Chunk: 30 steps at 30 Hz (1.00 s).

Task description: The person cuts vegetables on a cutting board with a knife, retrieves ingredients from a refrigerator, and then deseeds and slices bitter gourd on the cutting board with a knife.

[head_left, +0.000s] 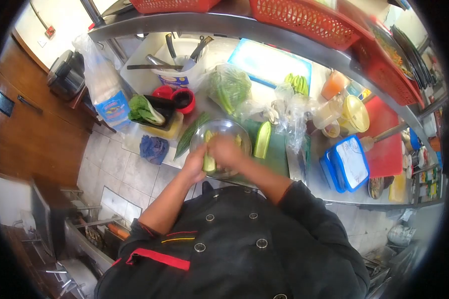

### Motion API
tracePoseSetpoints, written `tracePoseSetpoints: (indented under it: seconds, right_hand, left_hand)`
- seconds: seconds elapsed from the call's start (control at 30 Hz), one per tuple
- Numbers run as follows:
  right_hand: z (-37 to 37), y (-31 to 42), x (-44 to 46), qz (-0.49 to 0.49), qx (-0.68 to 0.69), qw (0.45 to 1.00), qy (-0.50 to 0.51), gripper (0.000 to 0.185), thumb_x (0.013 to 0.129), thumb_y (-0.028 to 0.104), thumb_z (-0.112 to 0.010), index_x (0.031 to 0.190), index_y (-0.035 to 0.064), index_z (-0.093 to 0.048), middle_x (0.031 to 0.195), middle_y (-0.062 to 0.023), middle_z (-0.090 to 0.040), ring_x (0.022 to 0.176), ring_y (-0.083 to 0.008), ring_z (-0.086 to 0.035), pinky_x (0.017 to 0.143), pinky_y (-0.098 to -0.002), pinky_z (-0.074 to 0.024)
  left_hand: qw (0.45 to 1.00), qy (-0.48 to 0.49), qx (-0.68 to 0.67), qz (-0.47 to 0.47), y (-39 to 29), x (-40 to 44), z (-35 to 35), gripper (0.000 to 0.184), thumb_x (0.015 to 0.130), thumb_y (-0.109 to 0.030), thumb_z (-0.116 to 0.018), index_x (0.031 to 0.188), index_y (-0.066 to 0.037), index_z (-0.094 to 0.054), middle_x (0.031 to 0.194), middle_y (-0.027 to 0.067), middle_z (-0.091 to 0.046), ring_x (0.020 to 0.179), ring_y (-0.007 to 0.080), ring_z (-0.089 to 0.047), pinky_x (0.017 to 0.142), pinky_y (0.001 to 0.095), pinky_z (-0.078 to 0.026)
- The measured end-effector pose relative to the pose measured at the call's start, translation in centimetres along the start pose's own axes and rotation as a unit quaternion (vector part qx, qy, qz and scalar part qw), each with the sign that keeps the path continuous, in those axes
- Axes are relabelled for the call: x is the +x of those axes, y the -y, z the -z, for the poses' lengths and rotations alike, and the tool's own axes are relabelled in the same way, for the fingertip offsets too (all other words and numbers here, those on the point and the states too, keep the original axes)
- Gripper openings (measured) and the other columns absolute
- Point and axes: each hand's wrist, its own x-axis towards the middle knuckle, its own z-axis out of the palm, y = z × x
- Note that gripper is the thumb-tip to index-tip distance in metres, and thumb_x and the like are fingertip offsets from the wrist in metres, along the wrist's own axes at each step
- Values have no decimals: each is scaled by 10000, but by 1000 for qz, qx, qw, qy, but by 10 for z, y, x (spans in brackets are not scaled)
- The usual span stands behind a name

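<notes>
Your jacket (229, 244): black, red and yellow stripes (167, 259). Vegetable (210, 164) you hold: pale green. Bowl (228, 124) silver; your board (277, 163) dark green. Basket (304, 23) red, hole-patterned. Cloth (153, 149) navy. Tub (331, 172) blue, whitish lid (352, 162).

A brown wooden door (40, 137) adjoins a cream wall (67, 22) at left, beside pale floor tiles (128, 173).
</notes>
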Motion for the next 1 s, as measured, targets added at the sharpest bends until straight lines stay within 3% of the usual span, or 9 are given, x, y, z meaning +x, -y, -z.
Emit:
tracePoseSetpoints:
  seconds: [0.07,0.23,0.3,0.4,0.63,0.73,0.83,0.93,1.0]
  right_hand:
    - [27,0,2,-143,71,983,92,225,789,223,-555,824,28,-662,885,-191,-657,838,-381,-621,762,-475,-491]
    - [22,-9,-5,-31,60,991,115,308,807,278,-567,962,19,-628,933,-208,-654,879,-378,-627,792,-466,-489]
    - [32,7,-7,-12,9,990,142,401,787,284,-587,1075,5,-586,947,-216,-653,902,-359,-635,819,-452,-490]
    - [23,5,-9,-42,28,991,124,429,776,281,-598,1095,-5,-571,930,-208,-663,870,-363,-646,807,-451,-497]
    - [11,10,-13,-104,8,983,153,310,785,224,-560,999,4,-605,853,-201,-674,759,-361,-665,720,-458,-517]
    - [-11,-13,-9,-78,-21,994,72,265,793,197,-537,956,5,-616,823,-204,-666,748,-359,-663,693,-461,-518]
    - [6,-45,1,-143,-84,985,55,269,794,198,-534,954,0,-622,821,-211,-659,775,-363,-661,699,-460,-519]
    - [6,-64,-2,-115,-69,988,72,325,790,195,-535,1041,4,-614,886,-227,-655,885,-370,-641,772,-465,-505]
    - [-2,-68,-2,-4,-63,998,23,436,787,221,-556,1175,21,-568,1017,-229,-633,992,-376,-602,858,-467,-474]
  left_hand:
    - [1000,27,0,12,-6,-4,2,388,1022,-286,-302,1310,-60,-432,1152,139,-590,945,252,-628,753,389,-548]
    - [999,32,13,27,-14,-5,-5,384,1023,-299,-301,1272,-47,-449,1103,132,-594,894,245,-629,703,388,-550]
    - [999,-42,-20,-9,-11,-3,-16,358,1021,-312,-327,1242,-65,-462,1047,102,-594,832,213,-620,670,362,-541]
    - [1000,11,7,-7,-10,-2,-8,356,1026,-305,-299,1242,-69,-456,1114,112,-578,913,219,-609,690,376,-541]
    - [998,-30,46,9,5,-9,-15,353,1025,-321,-305,1247,-83,-441,1078,111,-583,860,217,-615,680,371,-539]
    - [995,-39,85,23,6,-13,-14,362,1024,-330,-298,1248,-77,-428,1056,120,-586,809,225,-617,671,370,-538]
    - [997,17,53,51,-1,-29,-22,392,1023,-342,-285,1264,-65,-423,1054,134,-590,810,240,-620,708,376,-537]
    - [998,16,3,59,-8,-25,-11,433,1022,-368,-264,1270,-56,-433,1067,135,-590,828,244,-620,726,375,-533]
    - [998,15,4,56,-10,-22,-8,469,1019,-396,-252,1265,-47,-446,1071,135,-591,852,247,-622,731,373,-531]
